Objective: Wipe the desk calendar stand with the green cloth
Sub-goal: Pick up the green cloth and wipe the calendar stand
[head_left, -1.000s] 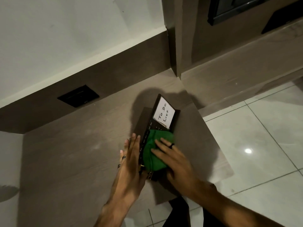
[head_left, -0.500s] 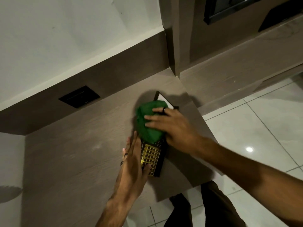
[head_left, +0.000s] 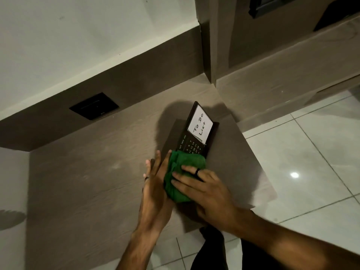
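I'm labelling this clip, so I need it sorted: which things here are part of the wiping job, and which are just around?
Part of the job:
- desk calendar stand
- green cloth
- right hand pressing the cloth
- left hand flat against the stand's side
- To Do List note on the stand

Just around:
- wooden desk
- black wall socket plate
- tiled floor

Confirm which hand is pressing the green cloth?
The right hand, with the black ring, lies flat on the green cloth. The left hand stands edge-on beside it.
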